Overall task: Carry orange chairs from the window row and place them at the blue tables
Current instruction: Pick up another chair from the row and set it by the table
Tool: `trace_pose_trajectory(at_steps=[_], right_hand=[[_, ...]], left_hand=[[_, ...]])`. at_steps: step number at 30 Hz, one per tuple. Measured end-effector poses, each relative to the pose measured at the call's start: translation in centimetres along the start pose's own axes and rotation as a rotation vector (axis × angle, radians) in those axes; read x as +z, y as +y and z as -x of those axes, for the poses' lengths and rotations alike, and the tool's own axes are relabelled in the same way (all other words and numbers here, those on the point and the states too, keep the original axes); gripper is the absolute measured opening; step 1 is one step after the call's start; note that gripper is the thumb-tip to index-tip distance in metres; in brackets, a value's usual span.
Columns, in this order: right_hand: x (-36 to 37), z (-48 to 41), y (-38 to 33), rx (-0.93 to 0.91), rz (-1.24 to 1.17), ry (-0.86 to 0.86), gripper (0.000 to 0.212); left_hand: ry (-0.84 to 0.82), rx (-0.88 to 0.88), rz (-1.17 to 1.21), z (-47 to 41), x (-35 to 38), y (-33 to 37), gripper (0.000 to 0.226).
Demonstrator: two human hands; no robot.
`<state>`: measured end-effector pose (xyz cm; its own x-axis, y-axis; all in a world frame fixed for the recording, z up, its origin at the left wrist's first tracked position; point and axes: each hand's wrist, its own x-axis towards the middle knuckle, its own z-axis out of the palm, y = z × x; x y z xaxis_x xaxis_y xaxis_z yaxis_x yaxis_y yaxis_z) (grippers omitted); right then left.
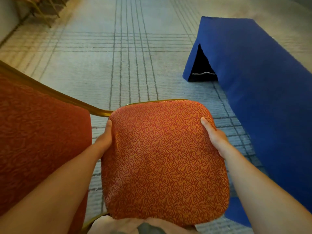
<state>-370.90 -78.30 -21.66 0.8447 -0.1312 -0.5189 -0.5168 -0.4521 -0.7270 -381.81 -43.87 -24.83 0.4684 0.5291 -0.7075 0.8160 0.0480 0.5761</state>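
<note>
Grip: both hands clamped on the orange chair [162, 166], taken by the side edges of its patterned pad [157, 129]. On the left edge, left hand [104, 141], thumb lying up along the rim. On the right edge, right hand [214, 137], thumb flat on the top face. Fingers of both out of sight beneath (presumably curled under, not verifiable). Pad held close to the body, low centre of view, above the striped carpet [118, 56]. Contact of legs with floor: cannot tell.

Gold frame tube [67, 98] running from the pad's far left corner up and away to the left, bordering a darker red upholstered panel [38, 141] filling the left side. Same chair or a neighbour: unclear.

Blue-draped table [261, 92] near on the right, apart from the pad, cloth hanging to the floor, dark slit [202, 68] at the corner. Gold chair legs [42, 14] far off, top left.

Risks, as judged:
- Purchase on soft fabric only, no frame in hand; slip or twist likely on any shift of weight.
- Legs hidden below the pad; easy to snag the cloth or knock the table on a turn to the right.
- Floor on the left masked by the red panel; a trip or bump there going unnoticed.
- Blind set-down; possible trapping of cloth under a leg.
</note>
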Motion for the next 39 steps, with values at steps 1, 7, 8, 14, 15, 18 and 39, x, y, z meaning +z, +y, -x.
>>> trace_pose_trajectory(at_steps=[1, 7, 8, 14, 15, 18, 39], right_hand=[[0.0, 0.1, 0.1, 0.004, 0.009, -0.010, 0.102], [-0.3, 0.4, 1.2, -0.009, 0.027, -0.027, 0.105], [-0.5, 0.4, 1.7, 0.004, 0.021, -0.027, 0.110], [-1.9, -1.8, 4.6, 0.058, 0.034, -0.031, 0.078], [-2.0, -2.4, 4.9, 0.064, 0.037, -0.038, 0.084], [-1.9, -3.8, 5.6, 0.109, 0.087, -0.053, 0.088], [1.5, -17.7, 19.4, 0.361, 0.221, -0.103, 0.071]], left_hand=[[-0.003, -0.012, 0.022, 0.5, -0.2, -0.7, 0.104], [-0.009, -0.074, 0.023, 0.3, 0.5, -3.3, 0.123], [-0.008, -0.090, 0.018, 0.5, 0.9, -3.4, 0.122], [0.021, -0.119, -0.002, 0.5, 4.7, -4.4, 0.097], [0.029, -0.120, -0.004, 0.2, 5.1, -4.5, 0.099], [0.031, -0.174, -0.002, -1.2, 6.0, -5.4, 0.133], [-0.110, -0.425, -0.074, -17.0, 17.8, -19.0, 0.138]])
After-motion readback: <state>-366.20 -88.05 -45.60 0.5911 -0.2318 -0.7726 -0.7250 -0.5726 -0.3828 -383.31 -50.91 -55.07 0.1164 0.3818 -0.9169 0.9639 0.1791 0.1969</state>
